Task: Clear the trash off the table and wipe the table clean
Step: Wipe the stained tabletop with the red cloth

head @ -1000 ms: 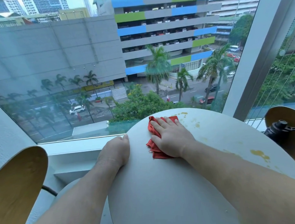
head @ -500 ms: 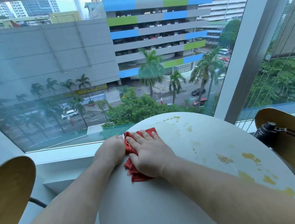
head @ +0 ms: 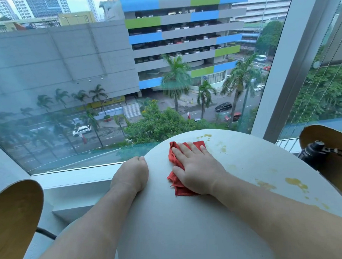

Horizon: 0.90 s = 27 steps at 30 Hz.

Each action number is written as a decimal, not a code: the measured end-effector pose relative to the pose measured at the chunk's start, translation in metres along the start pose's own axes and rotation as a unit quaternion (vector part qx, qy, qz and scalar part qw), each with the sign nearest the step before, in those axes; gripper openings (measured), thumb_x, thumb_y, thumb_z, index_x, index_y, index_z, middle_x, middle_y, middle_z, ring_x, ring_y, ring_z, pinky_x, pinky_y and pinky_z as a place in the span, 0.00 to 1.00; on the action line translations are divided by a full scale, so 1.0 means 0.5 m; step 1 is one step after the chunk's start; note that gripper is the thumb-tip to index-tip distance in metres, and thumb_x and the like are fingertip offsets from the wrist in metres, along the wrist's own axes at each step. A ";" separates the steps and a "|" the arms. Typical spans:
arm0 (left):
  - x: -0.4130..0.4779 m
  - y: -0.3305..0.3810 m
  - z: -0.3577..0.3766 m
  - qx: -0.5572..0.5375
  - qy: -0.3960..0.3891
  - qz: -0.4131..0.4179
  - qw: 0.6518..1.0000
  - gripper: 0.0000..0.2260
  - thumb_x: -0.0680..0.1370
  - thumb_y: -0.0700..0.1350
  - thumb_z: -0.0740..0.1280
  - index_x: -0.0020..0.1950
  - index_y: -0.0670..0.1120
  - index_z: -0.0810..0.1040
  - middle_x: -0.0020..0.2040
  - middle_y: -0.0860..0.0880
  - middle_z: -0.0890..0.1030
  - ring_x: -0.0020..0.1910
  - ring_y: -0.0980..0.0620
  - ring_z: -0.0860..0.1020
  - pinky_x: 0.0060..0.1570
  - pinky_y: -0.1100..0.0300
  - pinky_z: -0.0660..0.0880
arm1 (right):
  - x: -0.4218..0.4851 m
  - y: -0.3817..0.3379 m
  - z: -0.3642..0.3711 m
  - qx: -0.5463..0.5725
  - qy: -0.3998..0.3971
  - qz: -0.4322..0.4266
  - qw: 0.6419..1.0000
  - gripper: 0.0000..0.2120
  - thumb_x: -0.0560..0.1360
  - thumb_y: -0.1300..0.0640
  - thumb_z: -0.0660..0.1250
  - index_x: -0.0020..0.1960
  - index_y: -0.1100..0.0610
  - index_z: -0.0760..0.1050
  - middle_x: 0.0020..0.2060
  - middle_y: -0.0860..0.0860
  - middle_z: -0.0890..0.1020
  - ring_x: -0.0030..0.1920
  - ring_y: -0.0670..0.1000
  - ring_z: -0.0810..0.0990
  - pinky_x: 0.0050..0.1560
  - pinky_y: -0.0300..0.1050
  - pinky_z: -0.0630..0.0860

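Note:
A round white table (head: 190, 226) stands against a big window. My right hand (head: 195, 167) lies flat, palm down, on a crumpled red cloth (head: 175, 185) near the table's far left part, pressing it to the top. My left hand (head: 130, 175) grips the table's left rim with its fingers curled over the edge. Yellow-brown spill stains (head: 296, 182) dot the right side, and smaller stain spots (head: 205, 136) sit at the far edge, just past the cloth.
A wooden chair back (head: 13, 224) rises at the lower left, another chair back (head: 332, 161) at the right with a black bottle (head: 316, 152) in front of it. A white sill (head: 76, 178) and the window glass run close behind the table.
My right hand slid the red cloth left until it met my left hand, then back to the right and toward the far edge. My left hand kept its grip on the rim.

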State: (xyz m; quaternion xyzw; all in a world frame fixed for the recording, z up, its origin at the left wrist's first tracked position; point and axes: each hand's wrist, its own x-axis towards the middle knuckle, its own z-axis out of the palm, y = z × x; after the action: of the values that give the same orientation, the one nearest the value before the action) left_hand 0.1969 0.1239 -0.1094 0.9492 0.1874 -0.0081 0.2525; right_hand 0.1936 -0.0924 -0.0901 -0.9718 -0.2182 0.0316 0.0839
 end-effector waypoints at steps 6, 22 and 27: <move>-0.009 0.003 0.006 0.017 0.009 0.006 1.000 0.23 0.86 0.53 0.47 0.60 0.47 0.80 0.65 0.41 0.81 0.63 0.41 0.78 0.62 0.49 0.71 | -0.036 -0.058 0.022 -0.004 -0.002 -0.033 0.999 0.33 0.84 0.39 0.48 0.86 0.48 0.47 0.85 0.48 0.47 0.85 0.55 0.44 0.83 0.60 0.41; -0.016 0.018 -0.016 0.040 0.028 -0.003 0.999 0.23 0.86 0.53 0.48 0.66 0.47 0.79 0.69 0.41 0.79 0.67 0.40 0.76 0.65 0.49 0.70 | 0.095 -0.033 -0.001 0.005 0.010 0.019 1.000 0.34 0.82 0.35 0.46 0.85 0.45 0.51 0.85 0.48 0.52 0.84 0.55 0.48 0.82 0.62 0.45; -0.021 0.023 -0.021 0.043 0.031 0.000 0.999 0.23 0.86 0.53 0.49 0.67 0.45 0.79 0.69 0.40 0.79 0.67 0.39 0.76 0.66 0.48 0.71 | -0.014 -0.076 0.011 0.014 0.008 -0.041 0.999 0.33 0.83 0.37 0.48 0.85 0.47 0.50 0.85 0.48 0.51 0.84 0.53 0.47 0.83 0.60 0.44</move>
State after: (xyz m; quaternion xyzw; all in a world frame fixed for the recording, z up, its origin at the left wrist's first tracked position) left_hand 0.1902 0.1161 -0.0936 0.9590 0.1950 0.0129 0.2054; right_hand 0.1710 -0.0609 -0.0886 -0.9609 -0.2568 0.0230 0.1008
